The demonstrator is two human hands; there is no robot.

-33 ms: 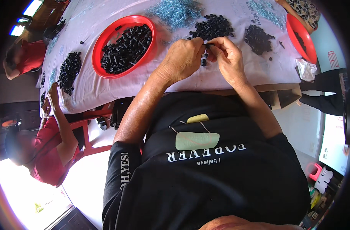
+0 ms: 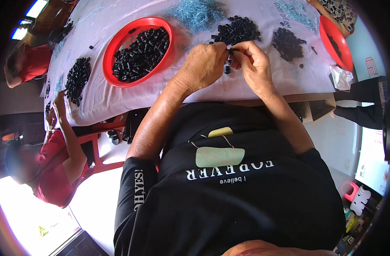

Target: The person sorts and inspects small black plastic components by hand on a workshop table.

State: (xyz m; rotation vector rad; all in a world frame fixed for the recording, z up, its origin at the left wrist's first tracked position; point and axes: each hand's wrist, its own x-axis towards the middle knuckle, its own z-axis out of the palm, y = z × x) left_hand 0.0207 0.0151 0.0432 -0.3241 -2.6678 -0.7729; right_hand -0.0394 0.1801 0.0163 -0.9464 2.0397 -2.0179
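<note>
My left hand is closed, its fingertips curled toward my right hand and mostly hidden from above. My right hand pinches a small black plastic piece between thumb and fingers. The two hands nearly meet over the near side of the table. Right below the fingertips, a few more small black cylindrical pieces show between the hands. Just beyond the hands lies a heap of black cylindrical pieces. What the left fingers hold is too small and covered to make out.
On the cloth-covered table, a red basin of black pieces stands left of my hands. A pile of clear bluish pieces lies beyond. Another black heap and red basin are right. A co-worker in red sits left.
</note>
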